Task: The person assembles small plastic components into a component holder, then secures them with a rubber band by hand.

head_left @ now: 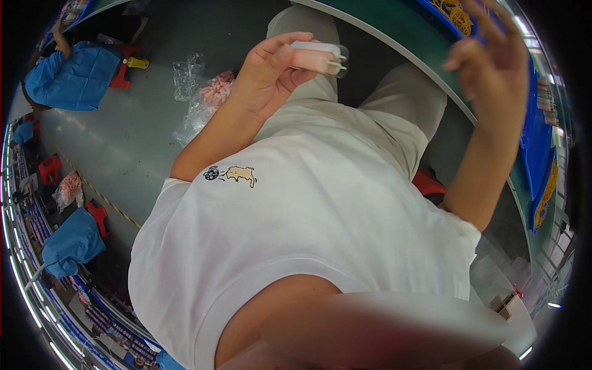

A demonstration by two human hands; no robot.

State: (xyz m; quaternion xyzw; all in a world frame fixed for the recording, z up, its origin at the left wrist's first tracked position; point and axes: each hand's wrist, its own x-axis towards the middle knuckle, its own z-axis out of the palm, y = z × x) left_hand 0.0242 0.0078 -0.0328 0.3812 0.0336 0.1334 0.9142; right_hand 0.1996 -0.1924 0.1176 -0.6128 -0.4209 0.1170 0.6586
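My left hand (pixel 271 77) is closed, its thumb and fingers gripping a small see-through plastic case (pixel 317 57) with pale pink pieces and white ends showing in it. It holds the case above my lap, tilted slightly down to the right. My right hand (pixel 490 65) is raised over the green bench, near a blue tray (pixel 425 5) of yellow rubber bands (pixel 455 13). Its fingers are spread apart and somewhat blurred, and I see nothing between them.
The green bench (pixel 394 21) has a pale edge curving past my knees. More rubber bands (pixel 546 194) lie in a blue tray at the right. On the floor at left sits a clear bag of pink pieces (pixel 217 89). People in blue (pixel 77 77) sit nearby on red stools (pixel 120 77).
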